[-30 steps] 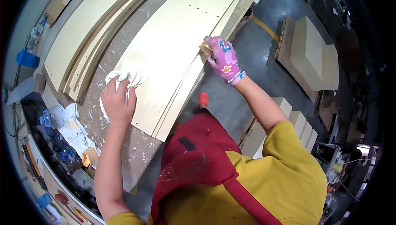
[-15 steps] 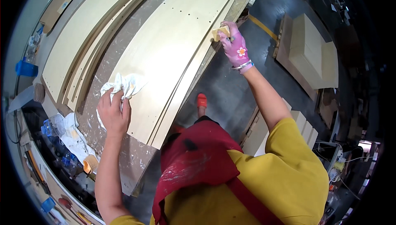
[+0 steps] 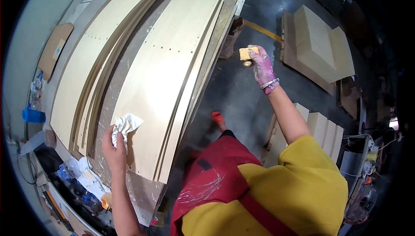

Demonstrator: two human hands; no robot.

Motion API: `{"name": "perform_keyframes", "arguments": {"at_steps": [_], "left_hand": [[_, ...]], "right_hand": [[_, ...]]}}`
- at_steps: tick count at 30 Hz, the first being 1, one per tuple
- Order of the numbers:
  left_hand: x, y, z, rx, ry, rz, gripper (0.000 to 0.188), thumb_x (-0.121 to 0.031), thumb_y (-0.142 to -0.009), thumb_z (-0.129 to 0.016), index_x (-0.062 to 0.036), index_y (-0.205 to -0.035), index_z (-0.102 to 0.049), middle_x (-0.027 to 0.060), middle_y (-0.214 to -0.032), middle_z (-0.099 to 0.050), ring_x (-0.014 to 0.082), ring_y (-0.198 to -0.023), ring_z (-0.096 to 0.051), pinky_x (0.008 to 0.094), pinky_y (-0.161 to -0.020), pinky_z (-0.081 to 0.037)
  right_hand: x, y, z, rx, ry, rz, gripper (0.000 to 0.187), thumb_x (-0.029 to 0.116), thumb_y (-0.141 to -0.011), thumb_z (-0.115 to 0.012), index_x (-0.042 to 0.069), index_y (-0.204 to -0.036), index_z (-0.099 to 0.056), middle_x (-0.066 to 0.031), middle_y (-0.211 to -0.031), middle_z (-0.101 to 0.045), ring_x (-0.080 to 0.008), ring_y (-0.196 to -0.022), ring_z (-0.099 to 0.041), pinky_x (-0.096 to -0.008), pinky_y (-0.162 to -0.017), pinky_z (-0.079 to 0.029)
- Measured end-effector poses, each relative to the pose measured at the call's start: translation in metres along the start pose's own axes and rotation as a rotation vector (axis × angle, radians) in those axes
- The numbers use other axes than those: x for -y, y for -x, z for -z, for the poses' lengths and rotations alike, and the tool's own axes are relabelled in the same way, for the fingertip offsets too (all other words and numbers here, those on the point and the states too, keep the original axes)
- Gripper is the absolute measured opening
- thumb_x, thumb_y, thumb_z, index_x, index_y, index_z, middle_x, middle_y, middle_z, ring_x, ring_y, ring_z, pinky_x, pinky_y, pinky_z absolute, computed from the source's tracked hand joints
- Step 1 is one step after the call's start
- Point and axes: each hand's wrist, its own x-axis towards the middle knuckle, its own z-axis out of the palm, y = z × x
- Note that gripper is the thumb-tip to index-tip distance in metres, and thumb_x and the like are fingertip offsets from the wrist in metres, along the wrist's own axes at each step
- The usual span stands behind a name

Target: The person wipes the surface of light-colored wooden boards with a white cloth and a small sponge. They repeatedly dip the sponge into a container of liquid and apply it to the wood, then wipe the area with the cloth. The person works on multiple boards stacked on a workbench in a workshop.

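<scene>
My bare left hand pinches a crumpled white cloth above the near left part of a pale wooden board. Whether the cloth touches the board I cannot tell. The board is slightly curved along its length, has a few small holes, and lies on another panel. Out past the board's right edge, over the floor, my right hand wears a stained pink glove. Its fingers are closed round a small yellowish sponge block; a small rounded bit shows below it.
More curved boards are stacked on the left of the paint-spotted table. Pale panels lie on the floor at the far right, and others stand near my right elbow. A blue container sits at the left.
My right hand has moved away from the board's edge, out over the floor with the sponge block. My left hand keeps the cloth, now more bunched up. The whole view has shifted.
</scene>
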Motion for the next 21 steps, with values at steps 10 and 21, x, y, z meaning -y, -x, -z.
{"name": "perform_keyframes", "arguments": {"at_steps": [10,21], "left_hand": [[-0.202,-0.169,-0.165,0.009,-0.107,-0.506,0.026,-0.017,-0.086,-0.061,-0.0059,-0.109,-0.064,0.0144,-0.108,-0.063,0.0332,-0.101,-0.058,0.0410,-0.089,-0.044],[-0.206,-0.128,-0.247,0.299,-0.726,-0.533,0.054,-0.016,-0.078,-0.064,-0.0137,-0.131,-0.052,0.0079,-0.139,-0.048,0.0312,-0.127,-0.044,0.0525,-0.095,-0.041]], "right_hand": [[0.024,-0.089,0.027,0.196,-0.091,-0.026,0.024,0.012,-0.092,-0.055,0.002,-0.114,-0.052,-0.0065,-0.099,-0.061,-0.0126,-0.085,-0.061,-0.0242,-0.068,-0.051],[0.050,-0.178,-0.052,0.379,0.134,0.151,0.032,0.023,-0.091,-0.061,0.000,-0.113,-0.054,-0.0042,-0.097,-0.059,-0.0096,-0.086,-0.057,-0.0228,-0.073,-0.047]]}}
